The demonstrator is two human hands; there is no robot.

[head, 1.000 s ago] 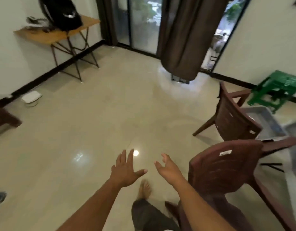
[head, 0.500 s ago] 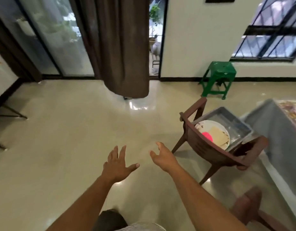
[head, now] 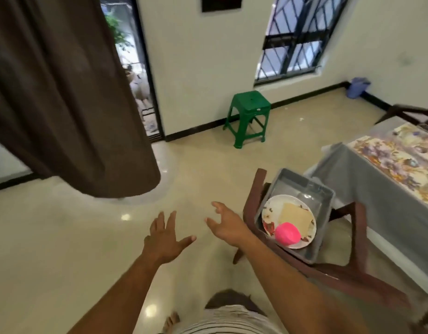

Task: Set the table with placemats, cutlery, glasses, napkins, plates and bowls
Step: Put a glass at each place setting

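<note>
A grey tub [head: 302, 186] sits on a brown chair [head: 254, 189] at the right. In it lies a white patterned plate [head: 272, 210] carrying a folded cream napkin [head: 295, 216] and a pink bowl [head: 287, 233]. The table [head: 360, 184], under a grey cloth, stands at the far right with a colourful placemat [head: 396, 162] on it. My left hand [head: 165, 237] is held out over the floor, fingers spread, empty. My right hand [head: 226, 225] hovers just left of the chair back, fingers loosely curved, holding nothing.
A green plastic stool [head: 249, 114] stands by the far wall. A brown curtain [head: 63, 97] hangs at the left beside an open doorway. A blue bin [head: 357, 88] sits in the far corner. Open tiled floor lies between me and the stool.
The view has swung right and moved closer: the chair with the tub now sits just right of my right hand, and the table with its placemat has come into sight. Both hands stay empty.
</note>
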